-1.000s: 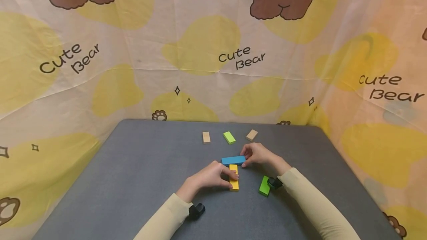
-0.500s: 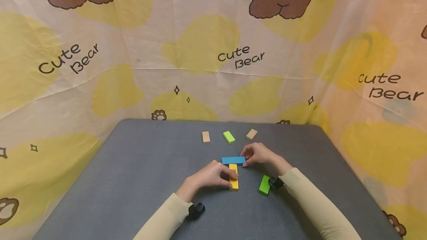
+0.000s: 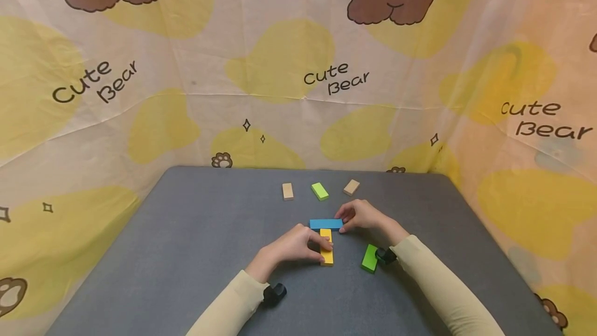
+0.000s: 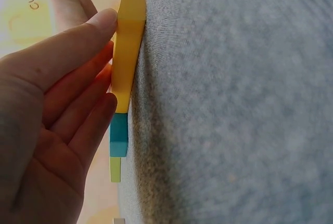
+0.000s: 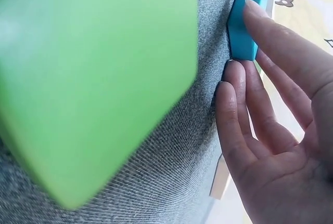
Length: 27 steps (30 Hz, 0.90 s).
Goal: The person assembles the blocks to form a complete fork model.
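Note:
A blue block (image 3: 326,224) lies crosswise on the grey table. A yellow block (image 3: 327,258) meets its near side, so together they form a T. My left hand (image 3: 291,246) holds the yellow block, thumb at its near end and fingers across its top; the left wrist view shows the thumb (image 4: 106,20) against the block. My right hand (image 3: 364,215) grips the right end of the blue block. In the right wrist view its thumb (image 5: 256,9) presses the block's near face, while the other fingers lie around the end, their contact partly hidden.
A green block (image 3: 369,259) lies beside the right wrist camera (image 3: 385,255). Behind the T are a wooden block (image 3: 287,191), a light green block (image 3: 320,191) and another wooden block (image 3: 352,187). A printed cloth (image 3: 280,66) hangs around the table.
The blue block has turned slightly and now lies straighter across the yellow block's end. Both hands keep almost the same place.

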### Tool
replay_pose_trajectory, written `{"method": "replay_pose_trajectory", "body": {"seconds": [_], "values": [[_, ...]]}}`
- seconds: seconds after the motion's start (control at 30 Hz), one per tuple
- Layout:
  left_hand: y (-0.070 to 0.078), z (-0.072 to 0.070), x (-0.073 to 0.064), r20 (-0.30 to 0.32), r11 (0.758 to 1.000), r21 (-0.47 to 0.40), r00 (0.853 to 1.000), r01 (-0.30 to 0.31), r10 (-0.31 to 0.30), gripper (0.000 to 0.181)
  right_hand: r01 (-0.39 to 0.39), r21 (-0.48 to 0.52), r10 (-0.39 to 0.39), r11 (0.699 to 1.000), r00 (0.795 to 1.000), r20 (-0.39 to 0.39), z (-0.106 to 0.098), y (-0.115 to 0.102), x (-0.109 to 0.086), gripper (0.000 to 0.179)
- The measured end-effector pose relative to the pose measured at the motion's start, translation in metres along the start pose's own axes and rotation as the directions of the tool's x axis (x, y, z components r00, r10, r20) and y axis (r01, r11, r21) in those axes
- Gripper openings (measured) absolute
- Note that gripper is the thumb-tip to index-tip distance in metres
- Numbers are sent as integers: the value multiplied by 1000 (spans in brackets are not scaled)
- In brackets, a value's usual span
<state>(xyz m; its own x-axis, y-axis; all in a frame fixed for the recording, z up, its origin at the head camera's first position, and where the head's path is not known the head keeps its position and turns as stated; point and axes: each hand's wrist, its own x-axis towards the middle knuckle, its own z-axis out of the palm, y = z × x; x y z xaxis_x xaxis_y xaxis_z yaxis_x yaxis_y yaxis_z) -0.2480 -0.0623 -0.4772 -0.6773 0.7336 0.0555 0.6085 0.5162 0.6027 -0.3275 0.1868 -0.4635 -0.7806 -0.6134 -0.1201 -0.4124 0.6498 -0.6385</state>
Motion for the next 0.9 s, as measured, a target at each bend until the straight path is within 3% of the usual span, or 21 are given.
{"method": "replay_pose_trajectory", "body": {"seconds": [0.9], "values": [[-4,0,1,-2,1000,-23,1000,-21,21,29,4,19,-5,1000,1000,15,1,-1,1,27]]}}
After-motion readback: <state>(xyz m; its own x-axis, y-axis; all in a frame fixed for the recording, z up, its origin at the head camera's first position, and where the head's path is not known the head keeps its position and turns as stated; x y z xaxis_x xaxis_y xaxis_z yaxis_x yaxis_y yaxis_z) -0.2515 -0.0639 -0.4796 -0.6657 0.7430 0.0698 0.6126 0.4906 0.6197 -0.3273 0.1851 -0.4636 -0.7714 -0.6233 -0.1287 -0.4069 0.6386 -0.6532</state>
